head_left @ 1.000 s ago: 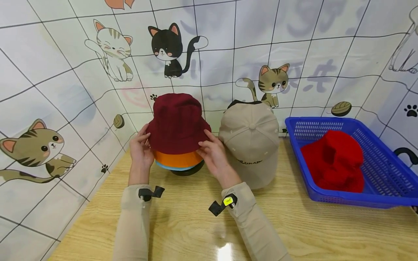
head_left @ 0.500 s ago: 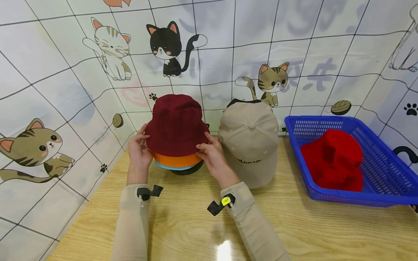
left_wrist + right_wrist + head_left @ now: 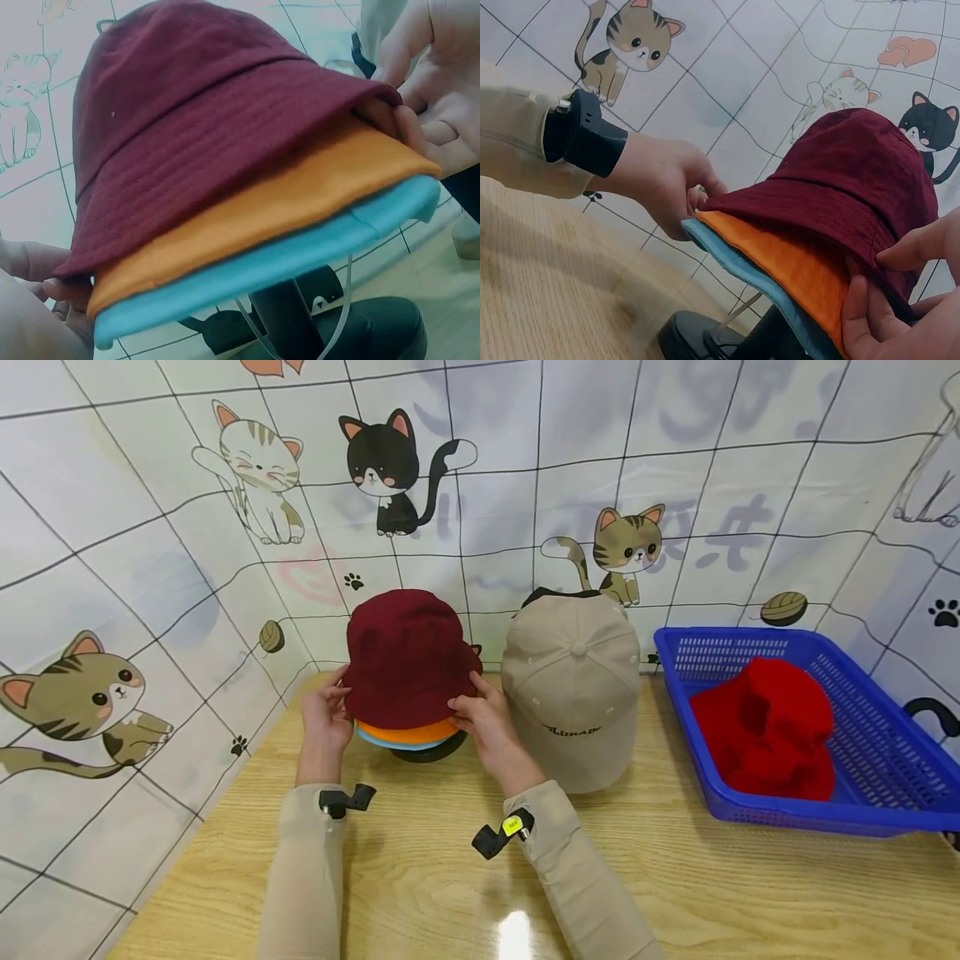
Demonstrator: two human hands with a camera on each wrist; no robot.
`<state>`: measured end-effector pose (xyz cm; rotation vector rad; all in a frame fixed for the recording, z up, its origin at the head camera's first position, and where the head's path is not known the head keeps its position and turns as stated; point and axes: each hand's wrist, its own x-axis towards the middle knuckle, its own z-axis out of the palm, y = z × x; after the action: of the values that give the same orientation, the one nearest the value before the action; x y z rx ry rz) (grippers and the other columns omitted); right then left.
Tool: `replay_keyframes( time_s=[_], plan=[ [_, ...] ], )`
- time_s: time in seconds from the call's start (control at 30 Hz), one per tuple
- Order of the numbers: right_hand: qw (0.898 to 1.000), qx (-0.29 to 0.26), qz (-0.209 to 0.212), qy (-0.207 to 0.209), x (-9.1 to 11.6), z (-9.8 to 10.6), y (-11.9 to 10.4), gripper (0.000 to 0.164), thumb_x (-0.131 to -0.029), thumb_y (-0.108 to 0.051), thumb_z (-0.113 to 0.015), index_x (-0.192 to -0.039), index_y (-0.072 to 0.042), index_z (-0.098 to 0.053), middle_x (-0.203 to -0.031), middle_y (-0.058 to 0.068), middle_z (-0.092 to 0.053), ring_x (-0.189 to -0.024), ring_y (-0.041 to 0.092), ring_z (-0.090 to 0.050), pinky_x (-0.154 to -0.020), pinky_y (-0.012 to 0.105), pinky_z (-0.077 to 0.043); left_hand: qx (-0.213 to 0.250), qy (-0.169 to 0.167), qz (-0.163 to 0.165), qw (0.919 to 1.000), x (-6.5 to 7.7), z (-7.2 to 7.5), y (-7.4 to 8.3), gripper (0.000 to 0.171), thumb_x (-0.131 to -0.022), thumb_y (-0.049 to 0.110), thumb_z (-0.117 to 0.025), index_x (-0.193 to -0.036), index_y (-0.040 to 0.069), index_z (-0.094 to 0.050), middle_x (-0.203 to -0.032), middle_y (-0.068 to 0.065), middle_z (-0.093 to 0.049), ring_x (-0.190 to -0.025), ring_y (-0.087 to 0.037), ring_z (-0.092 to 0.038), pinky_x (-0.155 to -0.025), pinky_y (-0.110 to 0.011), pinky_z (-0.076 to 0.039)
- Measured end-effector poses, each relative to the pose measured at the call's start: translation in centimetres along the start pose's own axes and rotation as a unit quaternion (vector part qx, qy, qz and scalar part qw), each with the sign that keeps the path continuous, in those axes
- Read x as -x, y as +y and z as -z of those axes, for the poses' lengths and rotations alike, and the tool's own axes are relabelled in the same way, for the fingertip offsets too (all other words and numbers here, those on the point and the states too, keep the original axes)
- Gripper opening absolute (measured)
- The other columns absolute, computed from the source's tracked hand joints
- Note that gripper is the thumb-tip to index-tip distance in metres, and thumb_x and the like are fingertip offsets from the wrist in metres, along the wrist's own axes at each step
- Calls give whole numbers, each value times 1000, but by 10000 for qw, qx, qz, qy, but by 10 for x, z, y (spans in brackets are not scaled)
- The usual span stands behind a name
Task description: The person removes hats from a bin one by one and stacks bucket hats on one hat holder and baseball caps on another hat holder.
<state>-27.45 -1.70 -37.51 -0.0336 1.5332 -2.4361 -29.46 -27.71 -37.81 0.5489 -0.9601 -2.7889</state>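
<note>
Maroon hat (image 3: 408,656): tops the stack over the orange hat (image 3: 408,732) and blue hat (image 3: 262,274) on a black stand (image 3: 427,750).
Left hand (image 3: 326,718): pinches the maroon brim's left edge.
Right hand (image 3: 480,718): pinches its right edge, likely to seat it evenly.
Nearby: beige cap (image 3: 577,685) just beside; blue basket (image 3: 885,710) holding a red hat (image 3: 772,727), well apart.

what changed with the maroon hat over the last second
The maroon bucket hat has come down lower onto the orange hat and blue hat on the stand, so less orange brim shows. The left hand and right hand followed it down, still pinching its brim. The beige cap, blue basket and red hat stayed put.
</note>
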Motion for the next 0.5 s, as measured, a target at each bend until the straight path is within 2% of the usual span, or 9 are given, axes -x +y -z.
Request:
replay_keyframes(
  time_s=[0.03,0.13,0.27,0.33,0.4,0.47,0.5],
  plan=[
    [10000,34,2,15,0,0,0,84,-92,6,-59,-165,-9,-21,-159,19,-39,-81,12,-58,-84,25,-53,-18,8,20,10000,-1,1,-1,44,-100,-10,-35,-111,11,-72,-92,1,-71,-56,-14,-45,-44,-22,-26],
    [9999,122,14,39,-1,-1,2,83,-94,7,-59,-165,-9,-21,-164,20,-34,-95,13,-61,-89,28,-54,-59,22,67,10000,-3,2,-1,43,-101,-9,-35,-112,11,-71,-88,1,-69,-50,-13,-39,-43,-22,-24],
    [9999,88,35,52,-3,-3,4,78,-99,3,-58,-165,-10,-19,-166,20,-30,-106,16,-59,-107,39,-51,-257,181,-8,9995,1,1,1,44,-100,-7,-35,-122,10,-69,-86,0,-67,-46,-12,-28,-45,-22,-21],
    [10000,-15,52,83,-3,-3,6,73,-102,-1,-57,-165,-10,-20,-164,20,-34,-103,16,-60,-113,44,-47,-401,232,-77,9989,2,1,3,43,-101,-3,-38,-125,11,-70,-88,0,-67,-49,-12,-32,-47,-22,-25],
    [9998,-126,79,133,-3,-4,7,71,-104,-4,-56,-165,-10,-20,-161,21,-39,-99,17,-61,-115,46,-45,-588,270,-175,9977,3,0,3,36,-104,2,-43,-121,11,-73,-91,1,-69,-53,-12,-40,-49,-22,-29],
    [9996,-176,115,188,-3,-5,8,73,-103,-4,-59,-165,-10,-21,-162,19,-39,-105,17,-63,-113,45,-46,-685,245,-181,9972,3,-2,4,30,-106,7,-48,-112,13,-76,-93,1,-69,-59,-12,-47,-52,-22,-33],
    [9995,-184,142,200,-3,-5,8,76,-101,-3,-62,-165,-10,-22,-162,19,-38,-108,19,-63,-110,42,-49,-716,209,-178,9971,2,-3,3,27,-107,9,-50,-115,13,-75,-94,1,-70,-60,-12,-48,-52,-22,-34]
  ],
)
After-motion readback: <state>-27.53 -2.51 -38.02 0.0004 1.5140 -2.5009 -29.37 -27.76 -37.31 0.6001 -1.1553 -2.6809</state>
